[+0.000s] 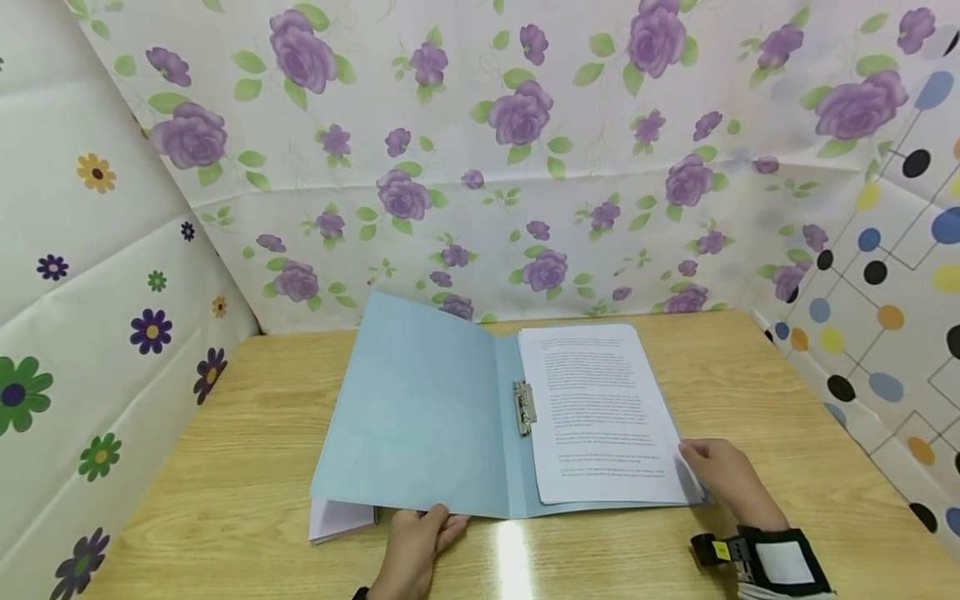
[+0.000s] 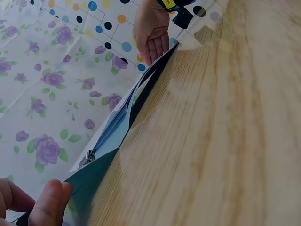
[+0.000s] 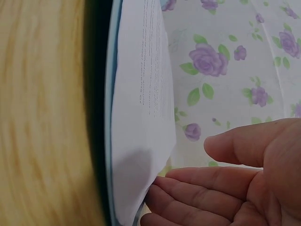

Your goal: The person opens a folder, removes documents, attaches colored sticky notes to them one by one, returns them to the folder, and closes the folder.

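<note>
A light blue folder (image 1: 420, 408) lies open on the wooden table, its left cover tilted up a little. A metal clip (image 1: 524, 408) sits near its spine. On the right side rests a stack of printed paper sheets (image 1: 600, 417). My left hand (image 1: 415, 546) pinches the bottom edge of the left cover; in the left wrist view its fingers (image 2: 51, 202) show at that edge. My right hand (image 1: 731, 477) is at the lower right corner of the folder and sheets. In the right wrist view its fingers (image 3: 202, 193) are extended, fingertips right at the paper's edge, thumb apart.
White papers (image 1: 341, 521) stick out from under the folder's lower left corner. The wooden table (image 1: 247, 467) meets a flowered cloth (image 1: 465, 167) at the back, with patterned cloths at both sides. A strapped device (image 1: 765, 558) sits on the right wrist.
</note>
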Demonstrator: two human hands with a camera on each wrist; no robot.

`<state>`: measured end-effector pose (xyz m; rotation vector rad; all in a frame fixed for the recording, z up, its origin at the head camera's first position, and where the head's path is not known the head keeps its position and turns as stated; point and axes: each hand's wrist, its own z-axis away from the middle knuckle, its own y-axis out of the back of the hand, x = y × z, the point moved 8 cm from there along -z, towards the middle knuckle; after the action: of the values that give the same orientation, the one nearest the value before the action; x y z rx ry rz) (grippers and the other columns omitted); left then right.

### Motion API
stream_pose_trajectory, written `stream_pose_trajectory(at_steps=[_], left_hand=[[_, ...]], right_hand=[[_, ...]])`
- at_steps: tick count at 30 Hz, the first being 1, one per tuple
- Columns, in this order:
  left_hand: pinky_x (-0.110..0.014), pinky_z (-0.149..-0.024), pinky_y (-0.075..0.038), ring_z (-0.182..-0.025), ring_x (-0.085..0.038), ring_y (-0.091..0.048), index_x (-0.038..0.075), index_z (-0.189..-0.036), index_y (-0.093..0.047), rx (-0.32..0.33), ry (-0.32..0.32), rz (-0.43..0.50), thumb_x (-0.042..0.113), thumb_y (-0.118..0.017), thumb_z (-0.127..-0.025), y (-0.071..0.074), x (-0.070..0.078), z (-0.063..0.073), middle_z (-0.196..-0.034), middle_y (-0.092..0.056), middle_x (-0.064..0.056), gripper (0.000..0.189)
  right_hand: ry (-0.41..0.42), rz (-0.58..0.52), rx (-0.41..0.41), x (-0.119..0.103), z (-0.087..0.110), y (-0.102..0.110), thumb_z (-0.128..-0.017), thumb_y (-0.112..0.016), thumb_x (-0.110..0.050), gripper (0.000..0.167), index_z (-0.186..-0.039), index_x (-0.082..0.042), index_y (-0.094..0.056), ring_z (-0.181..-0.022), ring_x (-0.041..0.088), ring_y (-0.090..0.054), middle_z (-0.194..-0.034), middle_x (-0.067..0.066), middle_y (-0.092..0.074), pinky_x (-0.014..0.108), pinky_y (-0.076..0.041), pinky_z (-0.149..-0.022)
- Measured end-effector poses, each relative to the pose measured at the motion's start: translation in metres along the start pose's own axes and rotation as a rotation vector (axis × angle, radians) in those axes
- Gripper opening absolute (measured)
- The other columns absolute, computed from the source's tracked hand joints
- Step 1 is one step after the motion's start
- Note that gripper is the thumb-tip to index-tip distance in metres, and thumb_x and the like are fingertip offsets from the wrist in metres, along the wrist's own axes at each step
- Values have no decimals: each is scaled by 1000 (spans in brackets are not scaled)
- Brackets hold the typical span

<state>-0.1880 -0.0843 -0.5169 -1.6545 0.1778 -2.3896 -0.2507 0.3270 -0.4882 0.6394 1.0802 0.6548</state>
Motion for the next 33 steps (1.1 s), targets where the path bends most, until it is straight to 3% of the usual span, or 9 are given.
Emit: stream_pose_trajectory(at_steps=[4,8,12,19,22,25,28,30,33], left_hand=[[-16,-78,-60,-75,-6,-73,-24,-136,-30,-14,22,16,-9,-43,-96,1,-1,0,-99,-65,-19,45],[-20,-83,-60,-81,-11,-76,-28,-136,-31,-66,107,49,-6,-45,-99,3,-4,1,-102,-69,-19,45],[-20,-82,-61,-82,-11,-77,-32,-131,-38,-133,190,59,-1,-44,-103,5,-6,3,-91,-76,-12,42],[-22,-81,-62,-81,-14,-77,-26,-126,-49,-213,264,67,6,-41,-108,4,-7,7,-85,-75,-9,38],[-20,-80,-61,-82,-15,-77,-17,-114,-61,-305,309,94,13,-35,-111,0,-8,10,-85,-75,-8,39],[-16,-81,-60,-85,-14,-77,-3,-102,-69,-444,368,175,23,-25,-113,-8,-7,16,-87,-76,-6,52],[-16,-86,-58,-92,-15,-77,-1,-104,-72,-575,403,294,31,-13,-113,-17,0,23,-96,-78,-10,68],[-18,-91,-57,-99,-18,-76,-12,-122,-63,-626,402,384,35,-6,-112,-20,9,26,-104,-77,-13,75],[-22,-102,-53,-109,-23,-74,-20,-152,-21,-621,389,540,39,0,-109,-20,24,27,-118,-72,-22,76]], right_hand=[[3,1,-3,2,-1,-1,-109,-44,-27,52,-137,16,-53,-130,55,-50,-141,38,-51,60,-51,-97],[5,0,-2,3,-1,-1,-108,-44,-27,52,-137,15,-53,-129,55,-50,-141,38,-51,60,-51,-96],[2,0,0,4,-1,-1,-108,-44,-28,52,-137,16,-52,-131,55,-49,-141,38,-51,61,-50,-98],[-1,-1,1,4,-1,-1,-108,-45,-27,52,-137,16,-52,-131,55,-49,-142,38,-50,61,-50,-98],[-1,-1,0,4,-1,-1,-108,-45,-26,52,-138,16,-52,-131,55,-49,-142,38,-50,61,-51,-98],[-12,-11,-6,3,-1,-1,-109,-44,-26,52,-138,16,-51,-133,54,-48,-143,37,-49,61,-50,-100],[-29,-21,-10,2,-1,0,-109,-43,-25,52,-139,16,-50,-135,54,-47,-145,37,-48,62,-48,-102],[-29,-19,-8,2,-1,0,-108,-44,-26,52,-139,16,-50,-134,54,-47,-145,37,-48,62,-49,-102],[-19,-12,-5,2,-1,0,-108,-45,-27,52,-138,16,-51,-133,54,-48,-144,37,-49,61,-49,-100]])
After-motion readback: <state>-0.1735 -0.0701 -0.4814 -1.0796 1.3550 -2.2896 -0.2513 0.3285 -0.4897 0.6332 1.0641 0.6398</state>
